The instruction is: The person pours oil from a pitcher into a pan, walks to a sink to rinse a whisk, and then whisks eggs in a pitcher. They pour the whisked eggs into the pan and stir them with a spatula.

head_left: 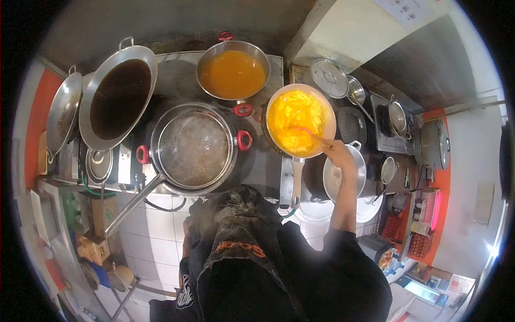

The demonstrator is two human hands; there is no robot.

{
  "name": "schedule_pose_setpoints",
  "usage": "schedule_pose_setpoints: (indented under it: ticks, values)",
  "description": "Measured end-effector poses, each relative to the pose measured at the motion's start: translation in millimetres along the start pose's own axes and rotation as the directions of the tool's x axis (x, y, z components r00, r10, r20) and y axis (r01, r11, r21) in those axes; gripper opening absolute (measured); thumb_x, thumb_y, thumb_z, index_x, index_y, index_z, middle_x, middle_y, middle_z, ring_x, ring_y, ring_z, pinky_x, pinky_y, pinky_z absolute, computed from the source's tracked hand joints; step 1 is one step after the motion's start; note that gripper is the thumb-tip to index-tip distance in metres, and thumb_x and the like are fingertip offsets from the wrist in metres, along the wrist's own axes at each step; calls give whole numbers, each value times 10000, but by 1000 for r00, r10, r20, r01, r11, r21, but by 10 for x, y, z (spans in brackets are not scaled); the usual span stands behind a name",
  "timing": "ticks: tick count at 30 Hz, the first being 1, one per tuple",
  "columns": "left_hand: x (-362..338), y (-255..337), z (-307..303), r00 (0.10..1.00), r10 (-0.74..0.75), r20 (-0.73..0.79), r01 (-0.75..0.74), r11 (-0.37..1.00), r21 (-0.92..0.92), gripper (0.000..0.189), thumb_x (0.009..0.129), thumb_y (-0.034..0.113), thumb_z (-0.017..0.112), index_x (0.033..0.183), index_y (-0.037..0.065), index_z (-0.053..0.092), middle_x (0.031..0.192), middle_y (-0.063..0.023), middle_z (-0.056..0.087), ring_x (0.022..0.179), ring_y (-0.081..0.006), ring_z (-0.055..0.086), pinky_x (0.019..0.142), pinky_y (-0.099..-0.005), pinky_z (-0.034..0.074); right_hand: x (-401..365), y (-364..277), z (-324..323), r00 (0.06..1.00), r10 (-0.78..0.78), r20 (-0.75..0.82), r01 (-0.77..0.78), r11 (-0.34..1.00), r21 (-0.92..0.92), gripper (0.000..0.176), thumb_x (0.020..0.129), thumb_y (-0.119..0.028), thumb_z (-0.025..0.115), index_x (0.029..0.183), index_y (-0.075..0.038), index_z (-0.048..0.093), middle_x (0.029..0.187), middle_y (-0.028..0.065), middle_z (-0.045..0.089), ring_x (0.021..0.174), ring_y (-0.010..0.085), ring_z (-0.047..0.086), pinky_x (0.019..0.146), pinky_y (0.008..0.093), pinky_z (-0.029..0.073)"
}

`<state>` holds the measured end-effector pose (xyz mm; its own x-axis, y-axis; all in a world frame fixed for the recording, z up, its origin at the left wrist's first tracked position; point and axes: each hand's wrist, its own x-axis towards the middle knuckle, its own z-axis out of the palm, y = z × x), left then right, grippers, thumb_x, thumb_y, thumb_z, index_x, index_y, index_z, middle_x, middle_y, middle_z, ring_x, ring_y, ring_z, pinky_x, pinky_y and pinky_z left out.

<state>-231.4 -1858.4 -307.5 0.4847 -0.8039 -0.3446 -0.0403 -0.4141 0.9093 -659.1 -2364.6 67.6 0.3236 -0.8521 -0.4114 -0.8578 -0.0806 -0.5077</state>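
My right hand is closed over the rim of a light-coloured frying pan, gripping a pinkish spatula whose end dips into the egg. Bright yellow, partly set egg spreads across the pan, with runnier orange patches in the middle. Toward my body points the pan's beige handle, which no hand touches. A sliver of my left arm hangs low beside my dark clothing; its fingers are hidden.
Left of the pan stand a pot of orange liquid, a red-handled pot topped by a large strainer, and a wok of dark liquid. At right are a white pot, a lid and a second stove.
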Motion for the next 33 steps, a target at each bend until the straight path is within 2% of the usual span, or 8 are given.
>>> schedule_pose_setpoints:
  ticks: [5, 8, 16, 17, 20, 25, 28, 33]
  values:
    - [-107, 435, 24, 995, -14, 103, -26, 927, 375, 205, 811, 176, 619, 973, 65, 678, 954, -159, 678, 842, -336, 637, 716, -418, 516, 48, 310, 432, 921, -213, -325, 187, 976, -111, 395, 892, -220, 576, 1287, -198, 578, 1038, 172, 667, 873, 359, 653, 798, 426, 514]
    - [-134, 691, 53, 985, -33, 168, -64, 840, 539, 216, 802, 177, 623, 984, 75, 681, 959, -156, 679, 855, -343, 636, 716, -426, 518, -489, -27, 273, 964, 208, -165, -216, 976, -35, 483, 883, -254, 604, 1350, -170, 512, 908, 171, 666, 723, 347, 636, 695, 435, 505]
    - [-214, 1619, 324, 956, -267, 123, 154, 813, 562, 304, 828, 221, 586, 1057, 43, 674, 1022, -177, 666, 949, -341, 624, 829, -411, 499, -823, 590, 631, 962, 251, -111, -228, 956, 184, 707, 843, -343, 669, 1440, -120, 363, 851, 181, 643, 777, 341, 642, 727, 421, 498]
    - [-211, 1474, 383, 876, -482, -29, 475, 848, 234, 321, 878, 240, 530, 1080, 32, 668, 1031, -195, 659, 952, -346, 624, 838, -408, 496, -836, 562, 593, 964, 246, -97, -222, 953, 209, 715, 840, -349, 672, 1441, -119, 362, 860, 187, 644, 794, 346, 644, 737, 423, 498]
    - [-400, 919, 385, 997, -80, 8, 68, 888, 454, 326, 911, 232, 490, 1078, 12, 663, 1017, -202, 658, 951, -344, 625, 822, -408, 502, -811, 644, 563, 972, 212, -99, -192, 965, 180, 733, 836, -357, 675, 1446, -113, 350, 877, 192, 650, 819, 354, 647, 753, 429, 499]
    - [-947, 882, 445, 993, -21, -117, 70, 898, 434, 304, 940, 228, 466, 1013, 6, 661, 1002, -202, 657, 940, -343, 627, 799, -421, 508, -888, 477, 340, 970, 232, -73, -232, 973, 4, 727, 849, -362, 666, 1452, -107, 349, 1011, 184, 652, 939, 330, 631, 844, 415, 478]
    - [-1397, 787, 457, 876, -394, -276, 434, 895, 100, 248, 937, 189, 488, 1011, 32, 665, 994, -198, 657, 919, -348, 627, 780, -431, 509, -1026, -12, 158, 956, 61, -289, -78, 996, -50, 698, 864, -360, 655, 1447, -112, 362, 1085, 198, 630, 1002, 330, 612, 879, 419, 461]
    - [-2479, 434, 562, 808, -382, -448, 351, 924, -154, 237, 903, 181, 526, 982, 6, 664, 1010, -208, 661, 934, -321, 630, 765, -405, 505, -1276, -1439, 299, 947, -299, -113, 290, 953, -91, 613, 899, -257, 624, 1440, -108, 378, 1211, 203, 584, 1107, 334, 578, 922, 412, 446]
